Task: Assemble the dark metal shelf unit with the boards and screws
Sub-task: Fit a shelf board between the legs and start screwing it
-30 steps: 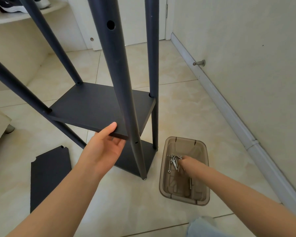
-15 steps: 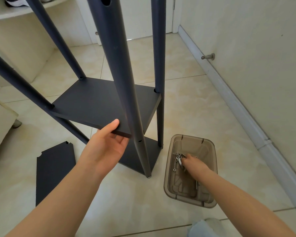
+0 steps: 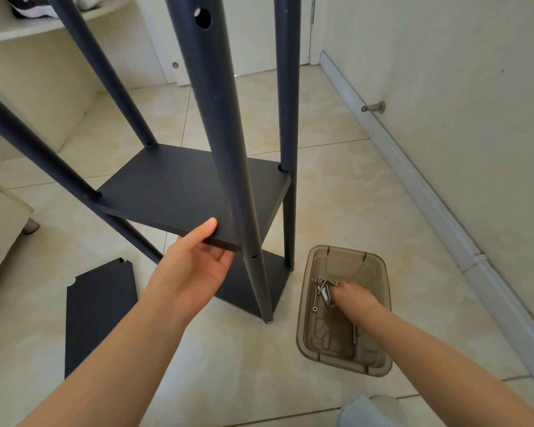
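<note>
Head view: the dark shelf unit [image 3: 285, 87] stands on the tiled floor [image 3: 352, 195], its four posts rising out of the top of the picture. The near post [image 3: 225, 134] has round holes in its side. A board [image 3: 179, 186] sits between the posts, above a lower board [image 3: 244, 288] close to the floor. The left hand [image 3: 195, 272] grips the board's near edge just left of the near post, thumb on top and fingers curled beneath. To the right, a brown see-through bin [image 3: 379, 263] rests on the floor beside the unit's near right foot. The right hand [image 3: 352, 295] reaches into it, fingertips down among a heap of screws [image 3: 321, 291]; whether it pinches one I cannot tell. A spare board [image 3: 99, 309] lies flat on the floor at the left, near the left forearm. A doorstop [image 3: 373, 106] juts from the right wall.
</note>
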A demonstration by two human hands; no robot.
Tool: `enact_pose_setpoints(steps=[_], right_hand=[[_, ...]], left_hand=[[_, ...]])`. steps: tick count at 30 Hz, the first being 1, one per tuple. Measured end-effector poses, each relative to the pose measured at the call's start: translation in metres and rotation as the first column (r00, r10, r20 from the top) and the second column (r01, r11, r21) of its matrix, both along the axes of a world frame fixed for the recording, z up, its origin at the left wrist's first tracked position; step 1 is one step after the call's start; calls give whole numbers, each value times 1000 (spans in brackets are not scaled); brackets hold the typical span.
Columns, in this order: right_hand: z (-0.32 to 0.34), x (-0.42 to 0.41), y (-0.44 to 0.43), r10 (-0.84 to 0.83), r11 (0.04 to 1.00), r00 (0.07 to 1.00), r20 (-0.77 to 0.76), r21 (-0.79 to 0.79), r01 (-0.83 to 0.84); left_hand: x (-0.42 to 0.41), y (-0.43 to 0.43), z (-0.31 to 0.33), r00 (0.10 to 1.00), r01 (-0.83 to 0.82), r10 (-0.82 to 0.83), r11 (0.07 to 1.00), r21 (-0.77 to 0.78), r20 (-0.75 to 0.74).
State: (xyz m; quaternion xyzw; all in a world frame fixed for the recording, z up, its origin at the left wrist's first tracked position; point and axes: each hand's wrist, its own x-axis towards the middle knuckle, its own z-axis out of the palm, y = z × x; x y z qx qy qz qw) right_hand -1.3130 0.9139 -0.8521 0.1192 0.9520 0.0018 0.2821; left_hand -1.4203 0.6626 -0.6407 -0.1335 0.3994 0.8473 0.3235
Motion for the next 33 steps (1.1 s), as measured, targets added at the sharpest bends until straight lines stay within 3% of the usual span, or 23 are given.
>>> enact_pose_setpoints(steps=[5, 9, 12, 16, 23, 33], right_hand=[[38, 1, -6, -146, 975, 986, -79, -180, 130], [87, 6, -17, -289, 896, 938, -193, -399, 194], [140, 7, -35, -395, 755, 904, -165, -619, 217], [210, 8, -60, -475, 503, 880, -17, -825, 256], [266, 9, -95, -571, 246, 796, 202, -883, 401], [263, 6, -104, -653, 126, 715, 250, -895, 428]], left_hand=[[0, -2, -2, 1000, 7, -6, 1000, 27, -7], [0, -2, -2, 1000, 11, -11, 999, 45, -14], [-3, -4, -6, 1000, 7, -7, 998, 67, -3], [-6, -6, -12, 1000, 13, -12, 997, 75, -9], [-6, -5, -16, 999, 20, -15, 989, 144, -32], [-6, -6, -17, 1000, 27, -24, 989, 142, -19]])
